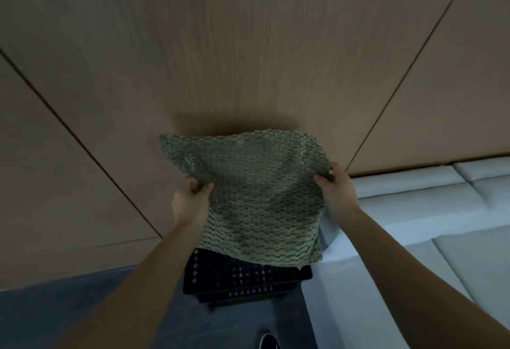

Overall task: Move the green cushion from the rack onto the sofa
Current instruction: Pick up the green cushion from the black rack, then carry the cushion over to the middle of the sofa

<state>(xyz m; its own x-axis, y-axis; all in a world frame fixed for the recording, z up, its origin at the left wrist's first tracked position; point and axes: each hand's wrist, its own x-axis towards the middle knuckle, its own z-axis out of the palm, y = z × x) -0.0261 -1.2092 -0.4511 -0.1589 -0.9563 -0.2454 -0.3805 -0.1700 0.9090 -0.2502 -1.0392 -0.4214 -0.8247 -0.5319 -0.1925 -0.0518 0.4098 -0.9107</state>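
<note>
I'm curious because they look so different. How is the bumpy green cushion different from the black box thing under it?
The bumpy green fabric cushion looks soft and floppy, while the black perforated plastic rack looks stiff and boxy. The cushion is pale green with a scaly texture; the rack is dark with rows of small holes. The cushion is held up by the left hand and right hand; the rack stands on the grey floor. Both sit beside the white sofa.

A: Item one, position?
B: Cushion (248, 194), held in the air in front of the wall (248, 59), left hand (190, 199) on its left edge, right hand (338, 191) on its right edge.
A: Beneath it?
B: Rack (242, 279), on the floor (69, 318).
A: To the right?
B: Sofa (414, 210), just beside the rack, against the wall.
</note>
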